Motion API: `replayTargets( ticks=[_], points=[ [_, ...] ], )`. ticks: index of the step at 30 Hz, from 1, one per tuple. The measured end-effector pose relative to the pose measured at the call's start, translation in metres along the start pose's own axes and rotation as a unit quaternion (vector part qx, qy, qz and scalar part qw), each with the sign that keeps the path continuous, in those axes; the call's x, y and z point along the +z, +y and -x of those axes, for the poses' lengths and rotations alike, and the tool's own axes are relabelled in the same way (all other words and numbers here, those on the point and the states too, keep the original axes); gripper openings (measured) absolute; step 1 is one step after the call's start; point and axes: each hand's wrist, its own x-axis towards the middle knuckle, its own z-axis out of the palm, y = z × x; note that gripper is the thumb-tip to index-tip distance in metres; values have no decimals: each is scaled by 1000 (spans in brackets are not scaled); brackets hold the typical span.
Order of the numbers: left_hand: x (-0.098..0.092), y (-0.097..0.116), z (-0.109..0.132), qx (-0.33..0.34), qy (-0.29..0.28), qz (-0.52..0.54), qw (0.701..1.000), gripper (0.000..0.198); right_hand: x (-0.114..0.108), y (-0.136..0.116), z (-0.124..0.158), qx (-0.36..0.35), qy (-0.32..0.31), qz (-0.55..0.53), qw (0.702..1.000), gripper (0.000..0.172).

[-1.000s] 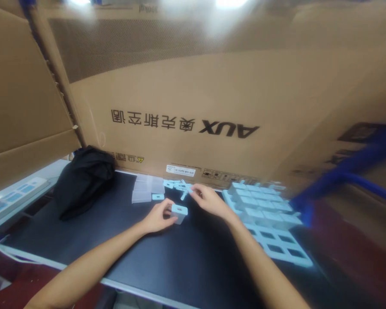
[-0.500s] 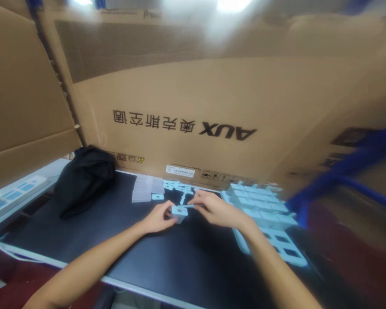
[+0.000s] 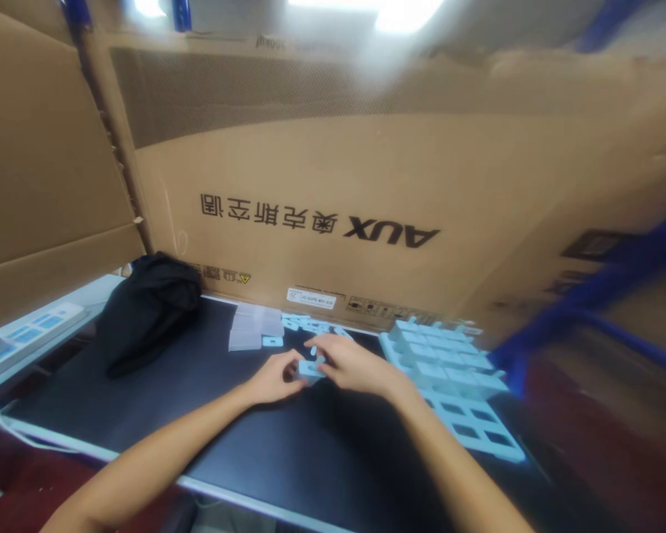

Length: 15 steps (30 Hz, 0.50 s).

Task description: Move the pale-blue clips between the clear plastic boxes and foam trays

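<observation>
My left hand (image 3: 277, 376) is closed around the side of a small ice-pop mould (image 3: 309, 372), with a pale body and a light blue lid. Over the lid, my right hand (image 3: 344, 360) pinches a light blue stick (image 3: 320, 360), held at the lid's centre. How far the stick sits in the lid I cannot tell, as my fingers partly cover it. Behind my hands lie several loose light blue sticks (image 3: 305, 323). To their left are pale mould bodies (image 3: 252, 326) in a group, with one blue lid (image 3: 272, 342) beside them.
A light blue rack (image 3: 496, 438) on the right holds several lidded moulds (image 3: 441, 352) with sticks; its near slots are unfilled. A black cloth bundle (image 3: 147, 311) lies at the left by a power strip (image 3: 33, 331). A large cardboard box (image 3: 311, 163) walls off the back.
My right hand has moved left and brought the stick from flat beside the lid to raised over its centre. My left hand stays on the mould. The view has tilted slightly up.
</observation>
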Motion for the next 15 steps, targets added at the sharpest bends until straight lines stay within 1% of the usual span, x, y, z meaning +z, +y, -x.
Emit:
replayTargets(
  ticks=[2, 4, 7, 8, 10, 12, 15],
  points=[
    [1, 1, 1, 14, 19, -17, 1000, 22, 11, -3, -1, 1, -10, -3, 1000, 42],
    [2, 2, 2, 26, 33, -19, 999, 22, 20, -6, 0, -1, -11, 2, 1000, 39],
    [5, 4, 3, 37, 10, 1, 999, 31, 23, -8, 11, -1, -5, 14, 1000, 33],
    [5, 5, 3, 38, -3, 13, 999, 37, 19, -6, 18, 2, -2, 17, 1000, 31],
    [5, 5, 3, 35, -21, 31, 999, 44, 5, 1, 40, 14, 6, 21, 1000, 29],
    [5, 5, 3, 26, -26, 34, 999, 39, -16, 17, 70, 46, 12, 28, 998, 32],
    [4, 3, 2, 11, -30, 22, 999, 24, -47, 54, 127, 140, 1, 47, 989, 36]
  ],
)
